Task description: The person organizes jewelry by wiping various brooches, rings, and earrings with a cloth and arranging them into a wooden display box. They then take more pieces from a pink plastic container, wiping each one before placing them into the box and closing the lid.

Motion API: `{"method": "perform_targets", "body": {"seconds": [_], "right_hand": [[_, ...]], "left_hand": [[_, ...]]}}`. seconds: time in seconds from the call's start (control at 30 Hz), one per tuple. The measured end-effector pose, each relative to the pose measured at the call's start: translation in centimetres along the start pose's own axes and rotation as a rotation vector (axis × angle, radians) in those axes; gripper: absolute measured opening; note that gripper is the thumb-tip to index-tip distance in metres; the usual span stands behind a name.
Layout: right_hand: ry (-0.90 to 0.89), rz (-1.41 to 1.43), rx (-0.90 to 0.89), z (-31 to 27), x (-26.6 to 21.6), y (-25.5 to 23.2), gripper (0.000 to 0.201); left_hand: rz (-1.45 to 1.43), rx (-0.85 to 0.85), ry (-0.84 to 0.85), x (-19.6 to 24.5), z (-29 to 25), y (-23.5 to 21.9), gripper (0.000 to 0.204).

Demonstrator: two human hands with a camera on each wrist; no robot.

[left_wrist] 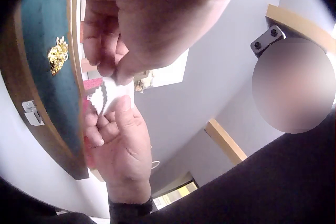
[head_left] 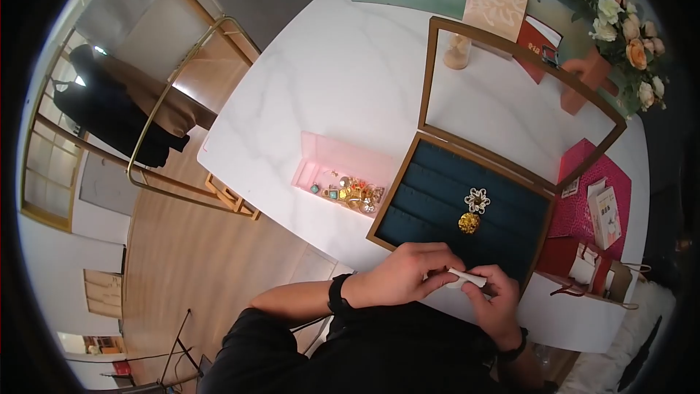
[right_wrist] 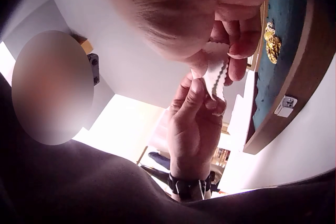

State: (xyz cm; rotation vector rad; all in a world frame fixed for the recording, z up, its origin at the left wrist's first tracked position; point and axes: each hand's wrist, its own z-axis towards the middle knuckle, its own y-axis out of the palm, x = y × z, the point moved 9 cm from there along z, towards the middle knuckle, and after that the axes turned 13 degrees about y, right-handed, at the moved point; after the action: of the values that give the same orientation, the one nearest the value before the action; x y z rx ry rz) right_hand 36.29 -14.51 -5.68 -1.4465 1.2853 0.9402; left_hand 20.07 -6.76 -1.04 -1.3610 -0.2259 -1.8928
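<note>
Between both hands, near the front edge of the box, is a small white cloth (head_left: 467, 277) with zigzag edges. My left hand (head_left: 405, 270) pinches one end with thumb and fingers; my right hand (head_left: 498, 306) pinches the other. In both wrist views the cloth (left_wrist: 110, 95) looks folded, and I cannot tell whether anything is inside it. Just beyond the hands lies an open wooden display box (head_left: 397, 188) with dark teal padded rows. On its lining sit a round gold ornament (head_left: 469, 223) and a pale flower-shaped brooch (head_left: 477, 201).
The box's framed lid (head_left: 429, 66) stands raised at the back. Left of it, an open pink case (head_left: 332, 149) holds assorted jewellery. To the right are a bright pink bag (head_left: 576, 168) and a red paper bag (head_left: 558, 259). A flower vase (head_left: 585, 82) stands at the back right.
</note>
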Motion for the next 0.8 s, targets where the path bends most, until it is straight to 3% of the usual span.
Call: {"method": "perform_targets", "body": {"seconds": [0.13,0.37,0.5,0.8], "right_hand": [[-0.004,-0.069,-0.001,-0.7,0.3,-0.9,0.034],[0.028,0.046,-0.066,-0.6,-0.8,0.5,0.055],[0.058,0.062,-0.069,-0.3,-0.7,1.3,0.056],[0.118,-0.109,0.055,1.7,0.3,2.0,0.016]], "left_hand": [[-0.053,0.013,-0.115,-0.3,0.0,0.4,0.022],[-0.066,0.035,-0.109,-1.3,-0.6,0.0,0.023],[-0.092,0.01,-0.127,-2.4,-1.1,-0.5,0.024],[-0.088,-0.034,-0.126,-3.3,-2.5,-2.9,0.022]]}}
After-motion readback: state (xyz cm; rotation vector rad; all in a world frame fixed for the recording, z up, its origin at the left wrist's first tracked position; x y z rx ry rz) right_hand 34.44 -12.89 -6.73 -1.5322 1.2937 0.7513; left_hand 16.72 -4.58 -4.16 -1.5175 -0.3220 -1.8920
